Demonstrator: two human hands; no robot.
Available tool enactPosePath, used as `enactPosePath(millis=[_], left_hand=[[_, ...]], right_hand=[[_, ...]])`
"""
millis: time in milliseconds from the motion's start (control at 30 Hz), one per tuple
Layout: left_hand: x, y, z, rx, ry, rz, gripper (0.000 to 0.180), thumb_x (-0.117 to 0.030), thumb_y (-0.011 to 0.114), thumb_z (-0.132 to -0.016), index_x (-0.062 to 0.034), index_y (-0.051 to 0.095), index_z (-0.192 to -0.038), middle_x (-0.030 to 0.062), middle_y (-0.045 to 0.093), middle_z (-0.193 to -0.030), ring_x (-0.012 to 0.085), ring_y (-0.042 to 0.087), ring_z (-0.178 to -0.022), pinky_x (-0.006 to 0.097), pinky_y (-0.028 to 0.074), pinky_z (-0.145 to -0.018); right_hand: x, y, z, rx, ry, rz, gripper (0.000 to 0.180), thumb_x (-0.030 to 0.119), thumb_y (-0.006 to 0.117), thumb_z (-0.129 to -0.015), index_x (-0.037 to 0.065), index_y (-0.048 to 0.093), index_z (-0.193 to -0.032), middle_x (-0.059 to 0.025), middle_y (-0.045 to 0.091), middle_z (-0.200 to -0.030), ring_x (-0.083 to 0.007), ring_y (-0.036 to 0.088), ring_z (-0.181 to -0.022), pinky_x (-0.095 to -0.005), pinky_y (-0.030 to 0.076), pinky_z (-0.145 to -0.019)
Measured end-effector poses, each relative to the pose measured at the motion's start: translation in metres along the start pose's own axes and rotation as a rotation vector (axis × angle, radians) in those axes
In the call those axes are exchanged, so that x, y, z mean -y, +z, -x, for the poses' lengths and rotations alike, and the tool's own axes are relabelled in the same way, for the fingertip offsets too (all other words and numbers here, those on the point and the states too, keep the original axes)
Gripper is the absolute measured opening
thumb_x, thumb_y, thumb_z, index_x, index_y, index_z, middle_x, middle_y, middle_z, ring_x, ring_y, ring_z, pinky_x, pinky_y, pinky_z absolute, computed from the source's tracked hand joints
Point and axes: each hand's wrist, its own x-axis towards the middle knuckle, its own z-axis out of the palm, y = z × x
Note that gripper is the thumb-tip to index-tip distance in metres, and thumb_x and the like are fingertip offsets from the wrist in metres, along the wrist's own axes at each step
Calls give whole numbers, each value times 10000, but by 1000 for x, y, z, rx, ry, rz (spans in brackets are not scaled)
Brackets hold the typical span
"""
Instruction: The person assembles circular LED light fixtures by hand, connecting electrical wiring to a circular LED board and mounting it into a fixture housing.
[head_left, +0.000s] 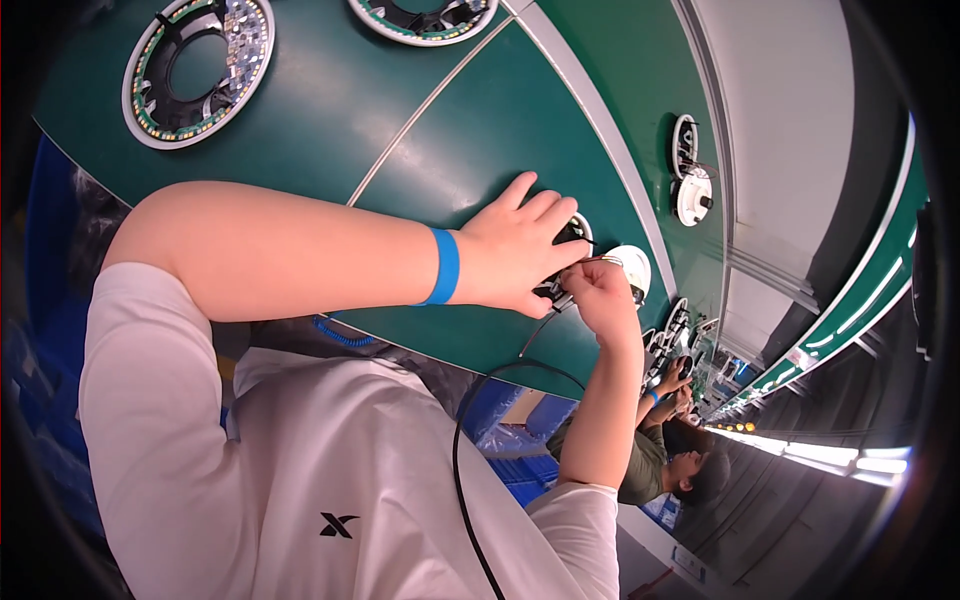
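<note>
My left hand (pixel 520 245), with a blue band at the wrist, lies with its fingers spread over a small round device (pixel 573 228) on the green table. Much of this white-rimmed device with dark inner parts is hidden under the palm and fingers. Close against it, my right hand (pixel 603 297) is closed in a pinch. Thin coloured wires (pixel 604 259) come out at its fingers, though the exact grip is partly hidden. Just beyond sits a white round cover (pixel 630 268). A thin dark lead (pixel 535 338) hangs from the device toward the table's near edge.
Two large ring-shaped light assemblies (pixel 143 85) (pixel 425 38) lie at the far left and top. Another opened device (pixel 692 195) rests farther right. A black cable (pixel 457 460) runs before my body. A co-worker (pixel 645 470) handles parts at right; blue bins (pixel 520 475) stand below the table.
</note>
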Motion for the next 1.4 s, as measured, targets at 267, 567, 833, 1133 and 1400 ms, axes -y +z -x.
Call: enactPosePath(millis=[267,567,833,1133,1400], left_hand=[[0,-1,4,73,-13,7,742,-517,794,-758,-159,608,-1380,229,471,-1381,393,435,-1372,642,247,-1188],[3,1,8,92,-21,-6,787,-528,792,-754,-158,580,-1415,233,445,-1417,387,411,-1391,641,227,-1195],[8,-1,6,87,-33,-17,810,-524,800,-743,-127,568,-1410,245,442,-1436,390,403,-1406,643,220,-1199],[7,-7,4,107,-42,-8,801,-507,796,-751,-120,567,-1414,245,430,-1444,392,393,-1410,643,212,-1200],[3,-3,9,7,-6,-50,689,-524,788,-763,-100,632,-1283,244,431,-1427,418,438,-1362,653,221,-1197]], right_hand=[[-8,-4,4,-63,-77,79,240,113,832,-826,-13,656,-723,-31,588,-626,-118,528,-584,-319,431,-556],[-12,11,26,-391,-305,161,208,82,856,-815,-18,715,-932,-48,702,-819,-87,599,-634,-258,476,-576],[-60,38,78,-600,-644,188,148,-94,710,-873,-14,687,-995,-124,686,-913,-208,617,-651,-284,481,-550],[-73,76,78,-255,7,-404,144,60,792,-908,-31,691,-860,21,621,-664,-26,542,-615,-217,439,-547],[-54,76,90,-193,59,-675,79,8,699,-954,-3,667,-881,11,629,-685,-36,506,-546,-194,385,-498]])
